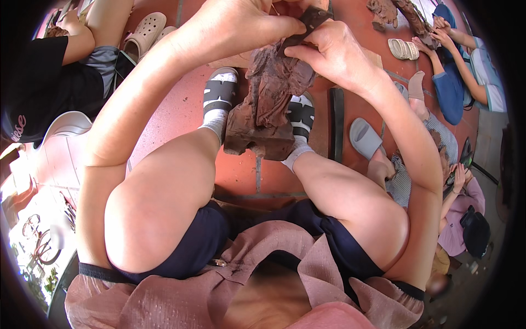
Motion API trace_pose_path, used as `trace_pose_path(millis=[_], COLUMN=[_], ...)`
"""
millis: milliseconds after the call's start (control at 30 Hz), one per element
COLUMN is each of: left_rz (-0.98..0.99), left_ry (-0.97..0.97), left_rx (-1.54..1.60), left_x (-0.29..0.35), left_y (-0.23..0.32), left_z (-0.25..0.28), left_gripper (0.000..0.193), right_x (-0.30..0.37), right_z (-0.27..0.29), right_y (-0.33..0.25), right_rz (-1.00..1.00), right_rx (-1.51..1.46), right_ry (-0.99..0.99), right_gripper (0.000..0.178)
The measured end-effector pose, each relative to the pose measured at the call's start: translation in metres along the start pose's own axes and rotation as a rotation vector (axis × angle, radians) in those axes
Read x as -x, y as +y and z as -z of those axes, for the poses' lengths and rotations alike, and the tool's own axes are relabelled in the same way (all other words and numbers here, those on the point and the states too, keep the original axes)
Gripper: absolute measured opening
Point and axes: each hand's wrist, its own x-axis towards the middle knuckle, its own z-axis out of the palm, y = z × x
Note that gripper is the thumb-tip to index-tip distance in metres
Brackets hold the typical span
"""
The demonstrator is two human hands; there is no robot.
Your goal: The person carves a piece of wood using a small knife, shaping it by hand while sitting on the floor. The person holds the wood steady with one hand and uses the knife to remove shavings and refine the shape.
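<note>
standing upright between the feet on the red tile floor, the carving has its long axis running up toward the hands, its base by the socks. both hands meet just above its top: the left hand is closed, fingertips pinched against a dark tool; the right hand curls round the tool's lower part, thumb pressed near the carving's head. the tool slants down-left onto the wood. both forearms reach forward over the raised knees, elbows bent.
</note>
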Motion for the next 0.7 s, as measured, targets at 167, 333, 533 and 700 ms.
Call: trace_pose_path(millis=[167,333,533,700], left_rz=[0.089,-0.099,-0.084,-0.119], left_ry=[-0.054,-0.005,0.01,0.022], left_rx=[0.058,-0.033,-0.204,-0.221], left_x=[0.009,0.003,0.012,0.012], left_y=[0.005,0.0,-0.01,-0.012], left_z=[-0.004,0.004,-0.01,-0.007], left_gripper=[0.015,0.015,0.022,0.022], right_x=[0.001,-0.006,-0.003,-0.003], right_z=[-0.005,0.0,-0.018,-0.011], right_y=[0.0,-0.009,0.009,0.002], right_rz=[0.194,-0.035,0.162,0.101], right_rx=[0.052,-0.066,0.056,0.026], right_ry=[0.105,0.021,0.124,0.003], right_gripper=[0.015,0.015,0.018,0.02])
